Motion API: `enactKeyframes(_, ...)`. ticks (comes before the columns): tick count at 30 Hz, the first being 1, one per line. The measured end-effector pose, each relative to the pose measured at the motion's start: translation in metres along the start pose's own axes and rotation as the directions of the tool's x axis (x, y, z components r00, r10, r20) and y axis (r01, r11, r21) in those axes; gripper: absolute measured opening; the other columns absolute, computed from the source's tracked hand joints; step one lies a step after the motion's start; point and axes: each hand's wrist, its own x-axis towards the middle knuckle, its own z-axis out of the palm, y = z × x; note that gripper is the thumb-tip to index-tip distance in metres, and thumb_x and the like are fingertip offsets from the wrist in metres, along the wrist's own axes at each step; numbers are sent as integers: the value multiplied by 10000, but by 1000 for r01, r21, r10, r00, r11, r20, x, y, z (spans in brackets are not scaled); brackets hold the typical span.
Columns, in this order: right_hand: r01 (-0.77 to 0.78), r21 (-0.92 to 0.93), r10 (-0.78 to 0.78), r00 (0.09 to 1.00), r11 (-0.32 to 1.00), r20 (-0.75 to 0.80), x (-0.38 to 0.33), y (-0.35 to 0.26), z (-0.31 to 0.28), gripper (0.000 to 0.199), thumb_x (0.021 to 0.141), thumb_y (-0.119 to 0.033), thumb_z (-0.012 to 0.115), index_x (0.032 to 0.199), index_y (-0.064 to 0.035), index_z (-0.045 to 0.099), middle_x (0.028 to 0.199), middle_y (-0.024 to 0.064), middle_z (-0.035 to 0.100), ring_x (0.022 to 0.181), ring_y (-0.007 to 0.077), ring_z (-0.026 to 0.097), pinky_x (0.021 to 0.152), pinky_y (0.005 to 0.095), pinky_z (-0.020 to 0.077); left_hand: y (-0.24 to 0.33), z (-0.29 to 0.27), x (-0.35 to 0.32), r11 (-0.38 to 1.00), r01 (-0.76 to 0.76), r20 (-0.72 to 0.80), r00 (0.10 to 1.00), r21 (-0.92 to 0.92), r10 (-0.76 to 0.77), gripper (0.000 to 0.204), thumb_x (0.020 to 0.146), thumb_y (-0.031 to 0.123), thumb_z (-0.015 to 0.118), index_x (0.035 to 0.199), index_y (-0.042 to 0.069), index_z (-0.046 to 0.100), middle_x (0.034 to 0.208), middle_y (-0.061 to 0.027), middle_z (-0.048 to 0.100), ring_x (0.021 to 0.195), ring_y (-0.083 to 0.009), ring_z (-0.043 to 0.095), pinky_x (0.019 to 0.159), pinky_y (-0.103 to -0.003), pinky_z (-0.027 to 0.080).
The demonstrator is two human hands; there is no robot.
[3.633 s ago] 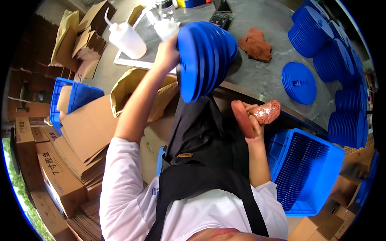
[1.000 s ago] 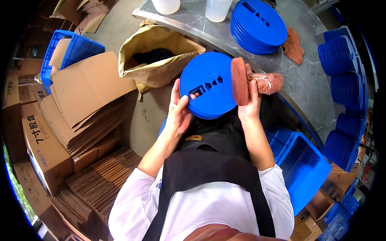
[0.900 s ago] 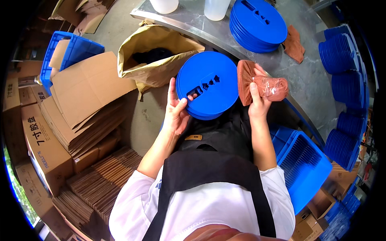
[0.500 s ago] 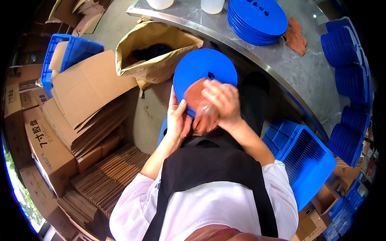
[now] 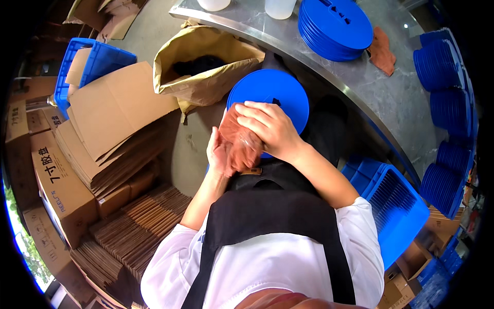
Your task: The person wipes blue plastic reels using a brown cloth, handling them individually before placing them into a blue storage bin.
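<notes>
A round blue plastic reel (image 5: pixel 288 95) with a small dark hole at its centre is over my lap. My left hand (image 5: pixel 218 154) grips its left edge, with the fingers partly hidden behind the reel and a cloth. My right hand (image 5: pixel 272 129) presses a brown-orange cloth (image 5: pixel 242 139) onto the left part of the reel, fingers closed over it. The cloth's lower end hangs down over my left palm.
A grey worktable (image 5: pixel 391 98) carries a stack of blue reels (image 5: pixel 334 26), another brown cloth (image 5: pixel 382 54) and white containers (image 5: pixel 280 7). A yellow sack (image 5: pixel 216 87) stands ahead. Flattened cardboard (image 5: pixel 118 108) lies left; blue crates (image 5: pixel 396 216) hold reels at right.
My right hand and the cloth have moved left across the reel, now covering its left edge and part of my left hand. The view has shifted slightly.
</notes>
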Motion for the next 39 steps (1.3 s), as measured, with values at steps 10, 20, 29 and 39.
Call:
enactKeyframes(10, -492, 539, 723, 556, 684, -410, -54, 76, -15, 322, 812, -104, 718, 1105, -33, 606, 1171, 111, 617, 1077, 219, 589, 928, 319, 448, -8, -6, 19, 986, 94, -234, 970, 139, -60, 682, 882, 62, 641, 1462, 157, 295, 1014, -53, 601, 959, -161, 591, 922, -346, 498)
enactKeyframes(20, -84, 993, 787, 606, -86, 120, 5, 8, -49, 339, 892, -185, 623, 1180, -11, 577, 1184, 60, 598, 1031, 135, 577, 897, 278, 449, 0, 16, 46, 934, 105, -281, 960, 340, -6, 847, 790, -109, 650, 1492, 69, 213, 1448, -71, 385, 1187, -186, 503, 988, -305, 441)
enactKeyframes(29, 200, 205, -163, 969, 958, -184, 4, -45, 10, 351, 666, -159, 749, 974, -67, 608, 1100, 119, 638, 955, 298, 616, 810, 377, 498, -6, 0, 23, 994, -20, -161, 986, 110, 37, 425, 981, 241, 461, 1364, 66, 406, 1189, -95, 558, 1110, -199, 543, 977, -353, 451)
enactKeyframes(39, -277, 50, 281, 957, 959, -79, 16, -8, 9, 466, 587, -122, 724, 1026, -59, 580, 1113, 120, 619, 987, 327, 579, 867, 388, 457, -6, -3, 32, 955, -60, -192, 974, 289, 120, 562, 918, 109, 557, 1426, 76, 318, 1069, -100, 601, 1031, -208, 590, 953, -361, 472)
